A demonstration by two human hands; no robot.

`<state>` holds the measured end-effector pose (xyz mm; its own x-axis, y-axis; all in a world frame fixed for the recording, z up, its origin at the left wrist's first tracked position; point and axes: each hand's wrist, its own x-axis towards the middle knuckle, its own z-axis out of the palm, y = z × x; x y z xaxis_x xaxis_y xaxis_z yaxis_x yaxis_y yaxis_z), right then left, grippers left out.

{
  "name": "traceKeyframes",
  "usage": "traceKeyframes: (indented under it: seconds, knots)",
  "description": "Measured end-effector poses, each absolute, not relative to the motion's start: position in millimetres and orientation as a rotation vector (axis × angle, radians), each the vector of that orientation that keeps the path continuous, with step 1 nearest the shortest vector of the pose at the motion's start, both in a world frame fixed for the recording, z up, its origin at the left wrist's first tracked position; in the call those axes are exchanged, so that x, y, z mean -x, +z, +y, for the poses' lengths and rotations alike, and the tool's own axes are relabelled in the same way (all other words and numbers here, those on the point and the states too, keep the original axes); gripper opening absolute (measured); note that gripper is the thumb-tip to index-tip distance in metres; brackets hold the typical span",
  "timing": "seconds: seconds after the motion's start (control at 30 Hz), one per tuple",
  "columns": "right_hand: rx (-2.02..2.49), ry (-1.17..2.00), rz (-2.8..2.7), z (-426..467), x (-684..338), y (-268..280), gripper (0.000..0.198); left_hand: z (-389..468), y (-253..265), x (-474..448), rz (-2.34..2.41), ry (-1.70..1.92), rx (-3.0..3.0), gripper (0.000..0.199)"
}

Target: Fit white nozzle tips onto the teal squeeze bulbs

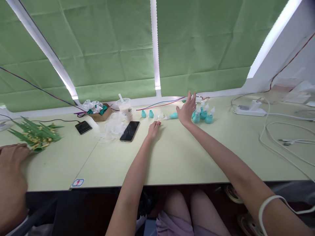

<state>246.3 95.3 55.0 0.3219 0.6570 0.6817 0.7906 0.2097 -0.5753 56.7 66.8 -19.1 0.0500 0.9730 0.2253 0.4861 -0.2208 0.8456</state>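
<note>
My right hand [187, 110] is raised with fingers spread, beside a group of small teal vase-shaped pieces [203, 114]; several have white pointed tips. Its palm hides part of that group. One teal piece [173, 115] lies on its side just left of this hand. My left hand [154, 129] rests on the table with fingers curled together, close to some small white translucent pieces [161, 116]. Whatever its fingers may hold is hidden. Two upright teal pieces [151, 113] without white tips stand behind the left hand.
A phone [130, 131], a drink cup with straw [126, 109], clear plastic film [112, 127] and a cardboard box [100, 114] stand left. Further left, another person's hand [14, 155] is by green artificial leaves [36, 132]. A power strip [251, 110] and white cables lie right.
</note>
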Motion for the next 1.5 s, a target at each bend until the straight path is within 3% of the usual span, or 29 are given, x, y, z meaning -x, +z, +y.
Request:
traceKeyframes:
  seconds: [0.17, 0.27, 0.37, 0.57, 1.0, 1.33, 1.5]
  knots:
    - [1.404, 0.007, -2.192, 114.0, -272.4, 36.3, 0.064, 67.4, -20.4, -56.3, 1.473, 1.091, -1.77, 0.045]
    - [1.433, -0.082, -2.517, 118.7, -264.1, 19.0, 0.062, 67.8, -21.7, -56.1, 1.457, 1.098, -1.794, 0.047]
    - [1.47, -0.201, -2.59, 121.5, -248.4, 9.9, 0.042, 68.2, -21.8, -56.1, 1.454, 1.105, -1.793, 0.047]
    - [1.503, -0.31, -2.323, 142.9, -251.5, 28.0, 0.023, 65.2, -17.2, -58.3, 1.48, 1.077, -1.774, 0.046]
    - [1.967, -0.388, -2.014, 178.7, -295.2, 49.0, 0.03, 65.5, -17.3, -60.6, 1.509, 1.022, -1.825, 0.046]
    - [2.045, -0.043, -1.919, 184.7, -309.3, 59.8, 0.031, 64.2, -16.6, -60.4, 1.513, 1.008, -1.845, 0.046]
    - [1.996, 0.017, -1.893, 185.7, -308.8, 59.8, 0.02, 64.8, -16.6, -60.3, 1.522, 0.992, -1.86, 0.047]
